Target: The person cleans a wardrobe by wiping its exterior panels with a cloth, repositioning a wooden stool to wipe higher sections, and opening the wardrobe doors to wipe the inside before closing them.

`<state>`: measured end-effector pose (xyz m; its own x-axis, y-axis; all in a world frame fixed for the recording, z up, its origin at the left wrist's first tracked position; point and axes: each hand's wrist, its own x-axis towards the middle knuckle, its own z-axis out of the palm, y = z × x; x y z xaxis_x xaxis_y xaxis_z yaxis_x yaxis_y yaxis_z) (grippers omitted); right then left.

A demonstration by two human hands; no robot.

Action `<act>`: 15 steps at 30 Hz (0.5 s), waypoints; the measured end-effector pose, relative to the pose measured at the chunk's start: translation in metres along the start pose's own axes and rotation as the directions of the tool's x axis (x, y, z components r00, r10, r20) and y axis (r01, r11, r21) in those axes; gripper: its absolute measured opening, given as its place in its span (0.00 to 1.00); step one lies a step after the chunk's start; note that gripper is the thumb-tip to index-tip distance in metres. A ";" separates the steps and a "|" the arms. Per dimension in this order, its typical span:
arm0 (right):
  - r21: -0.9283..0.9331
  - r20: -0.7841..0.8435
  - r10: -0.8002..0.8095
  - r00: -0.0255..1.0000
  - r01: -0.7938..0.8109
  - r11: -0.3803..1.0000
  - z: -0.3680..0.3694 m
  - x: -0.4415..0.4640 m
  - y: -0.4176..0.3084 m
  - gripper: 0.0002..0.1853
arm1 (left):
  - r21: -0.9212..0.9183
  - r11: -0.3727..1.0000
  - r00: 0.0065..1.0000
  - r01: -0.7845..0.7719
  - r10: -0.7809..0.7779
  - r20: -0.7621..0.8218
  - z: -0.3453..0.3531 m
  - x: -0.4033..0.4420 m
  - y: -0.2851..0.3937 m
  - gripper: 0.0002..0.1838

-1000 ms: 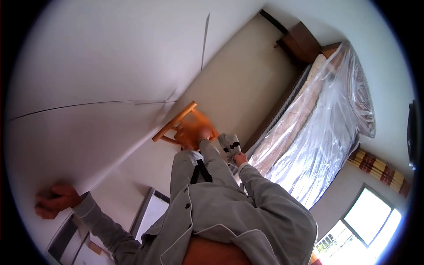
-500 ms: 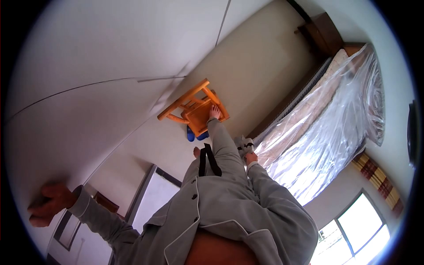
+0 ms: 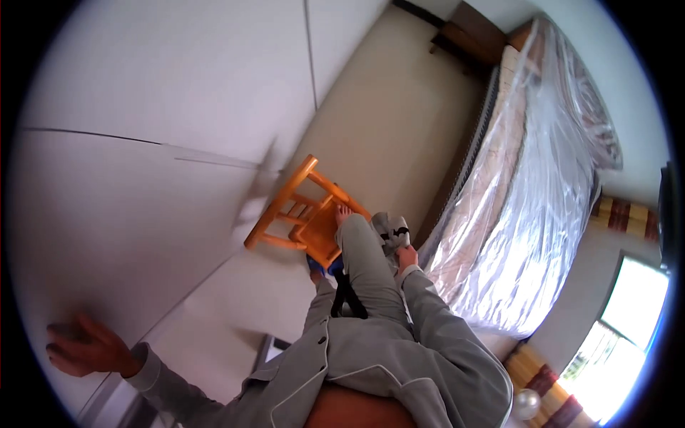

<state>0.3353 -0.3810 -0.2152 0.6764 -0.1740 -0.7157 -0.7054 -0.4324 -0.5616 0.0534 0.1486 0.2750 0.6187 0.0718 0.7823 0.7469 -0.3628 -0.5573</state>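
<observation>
My left hand [image 3: 93, 349] is held up against the tall white panel [image 3: 107, 235] at the left, its fingers apart and slightly bent, holding nothing. My right hand [image 3: 407, 257], beside my thigh, is closed on a grey-white bundle [image 3: 389, 232] with black straps; its exact kind does not show. One bare foot [image 3: 344, 212] is on the seat of an orange wooden chair [image 3: 314, 228]. My other foot is lower, beside blue slippers [image 3: 334, 267] partly hidden under the chair. A black strap [image 3: 347, 296] hangs at my front.
A bed under clear plastic sheeting [image 3: 535, 207] stands on the right. Beyond it is a brown wooden cabinet [image 3: 471, 36]. A bright window [image 3: 628, 321] with patterned curtains is at the lower right. Beige floor [image 3: 399, 107] runs between the panel and the bed.
The view has turned, and the chair appears lower. My raised knee is bent more, and my lower foot appears closer to the chair. The bundle stays in my right hand.
</observation>
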 end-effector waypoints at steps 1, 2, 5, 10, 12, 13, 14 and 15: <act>0.186 -0.001 -0.015 1.000 0.015 0.982 0.005 -0.002 0.013 0.18 | 0.020 1.000 0.998 -0.020 0.021 -0.059 0.004 -0.015 0.006 0.31; 0.216 -0.030 -0.029 0.999 0.035 0.976 0.009 -0.002 0.026 0.18 | -0.004 1.000 0.996 -0.001 0.001 -0.092 0.008 -0.035 0.005 0.31; 0.123 -0.124 -0.115 0.986 0.130 0.984 0.023 -0.012 0.068 0.18 | 0.076 0.996 0.999 0.038 -0.038 0.007 0.034 -0.106 -0.013 0.29; 0.214 -0.241 -0.005 0.971 0.058 0.975 0.044 -0.023 0.161 0.12 | 0.030 0.999 0.987 -0.019 0.023 -0.158 0.052 -0.118 -0.002 0.27; -0.172 -0.167 -0.264 0.950 0.235 0.957 0.037 0.008 0.220 0.11 | 0.051 0.998 0.995 0.025 -0.020 -0.094 0.039 -0.114 0.008 0.27; 0.005 -0.181 -0.094 0.979 0.096 0.995 0.037 0.012 0.234 0.11 | 0.072 0.996 0.998 0.056 -0.056 -0.011 0.036 -0.111 0.013 0.27; 0.181 -0.162 0.077 0.984 -0.047 0.982 0.037 0.010 0.244 0.11 | 0.053 0.997 0.998 0.059 -0.057 -0.040 0.036 -0.112 0.014 0.27; -0.036 -0.123 -0.103 0.987 0.099 0.994 0.027 -0.004 0.254 0.11 | -0.022 0.998 0.996 0.054 -0.056 -0.076 0.036 -0.113 0.017 0.27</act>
<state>0.1480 -0.4664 -0.3664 0.7661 -0.2363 -0.5977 -0.6270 -0.4791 -0.6143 0.0051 0.1675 0.1668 0.5557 0.0211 0.8311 0.7737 -0.3790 -0.5077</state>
